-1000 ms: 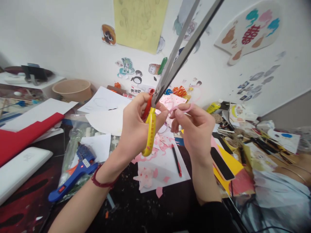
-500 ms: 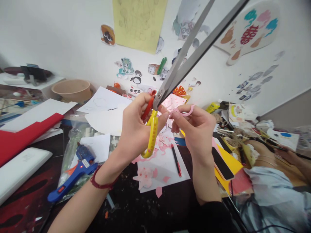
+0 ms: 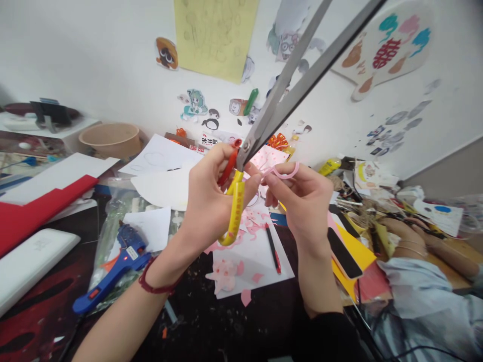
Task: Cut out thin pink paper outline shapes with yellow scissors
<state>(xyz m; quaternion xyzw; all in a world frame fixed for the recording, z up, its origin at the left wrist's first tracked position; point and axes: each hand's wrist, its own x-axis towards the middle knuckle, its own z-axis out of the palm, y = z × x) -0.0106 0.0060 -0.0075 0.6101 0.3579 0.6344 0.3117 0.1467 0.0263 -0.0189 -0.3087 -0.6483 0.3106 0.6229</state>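
Observation:
Scissors [image 3: 237, 208] with red and yellow handles hang on my left hand [image 3: 211, 196], their long blades partly apart and pointing up to the right. The thumb and fingertips of my left hand also meet near one end of a curled pink strip [image 3: 287, 173]. My right hand [image 3: 304, 201] pinches that strip, whose loop curves over its fingers. Both hands are close together above a white sheet [image 3: 249, 281]. On the sheet lie pink cutouts [image 3: 223, 275], small pink scraps and a red-and-black pen [image 3: 273, 249].
A blue glue gun [image 3: 116, 271] lies at the left beside white papers and a white box-like object [image 3: 35, 264]. To the right are a phone [image 3: 344, 253], yellow paper [image 3: 362, 251] and another person's arm [image 3: 433, 246]. Behind stands a sticker-covered wall.
My hands, the scissors and the pink strip hold almost the same pose. At the right, the other person's hand and forearm have shifted.

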